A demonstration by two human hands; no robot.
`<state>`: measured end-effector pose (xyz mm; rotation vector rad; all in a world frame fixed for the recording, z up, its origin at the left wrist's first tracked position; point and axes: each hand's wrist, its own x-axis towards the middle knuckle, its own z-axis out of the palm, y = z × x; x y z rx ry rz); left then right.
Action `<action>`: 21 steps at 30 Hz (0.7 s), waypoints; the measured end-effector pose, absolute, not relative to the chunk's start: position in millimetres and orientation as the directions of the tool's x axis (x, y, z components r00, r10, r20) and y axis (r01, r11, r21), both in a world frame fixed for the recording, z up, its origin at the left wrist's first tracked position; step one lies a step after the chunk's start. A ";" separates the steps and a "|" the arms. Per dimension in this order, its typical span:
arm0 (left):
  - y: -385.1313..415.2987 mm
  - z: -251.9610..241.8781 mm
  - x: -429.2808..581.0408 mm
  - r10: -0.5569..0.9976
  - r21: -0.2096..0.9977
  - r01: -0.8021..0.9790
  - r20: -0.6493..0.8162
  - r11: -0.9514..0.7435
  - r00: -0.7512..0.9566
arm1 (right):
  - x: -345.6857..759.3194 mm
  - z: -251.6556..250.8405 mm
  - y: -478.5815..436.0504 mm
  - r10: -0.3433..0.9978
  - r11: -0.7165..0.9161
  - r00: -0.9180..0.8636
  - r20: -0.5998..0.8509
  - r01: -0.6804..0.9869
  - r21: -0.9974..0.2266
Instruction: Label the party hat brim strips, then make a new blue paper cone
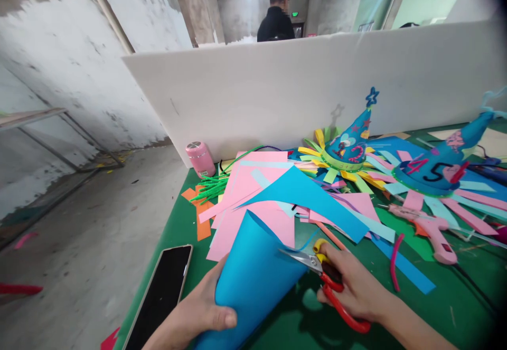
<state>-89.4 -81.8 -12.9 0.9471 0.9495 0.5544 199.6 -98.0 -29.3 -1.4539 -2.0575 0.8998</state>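
Note:
My left hand (209,305) is wrapped round a rolled blue paper cone (253,281), its wide mouth tilted up and away from me. In my right hand (352,281) are scissors (330,284) with red and yellow handles. Their blades lie at the cone's rim, where a thin blue strip curls off the edge. Whether the blades are fully closed is hard to see. A curved blue paper offcut (304,197) lies over pink paper sheets (273,234) just beyond the cone.
A phone (162,286) lies at the green table's left edge. Behind are a pink canister (200,159) and green pipe cleaners (212,187). Two decorated blue cone hats (352,136) and a pink glue gun (430,228) sit at right. A white panel (277,91) stands behind; a person (276,15) is beyond it.

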 end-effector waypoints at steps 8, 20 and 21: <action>-82.8 -6.3 -85.7 0.831 0.915 0.092 -0.396 0.392 0.391 | 201.3 -26.5 -98.3 0.945 0.237 -0.326 0.018 0.648 -0.723; -85.2 -1.0 -83.5 0.926 0.864 0.463 -0.319 0.196 0.203 | 198.4 -21.1 -95.9 0.938 0.294 -0.340 0.070 0.671 -0.681; -85.4 0.0 -82.7 0.928 0.867 0.460 -0.313 0.194 0.200 | 198.2 -20.4 -95.8 0.938 0.293 -0.340 0.069 0.670 -0.682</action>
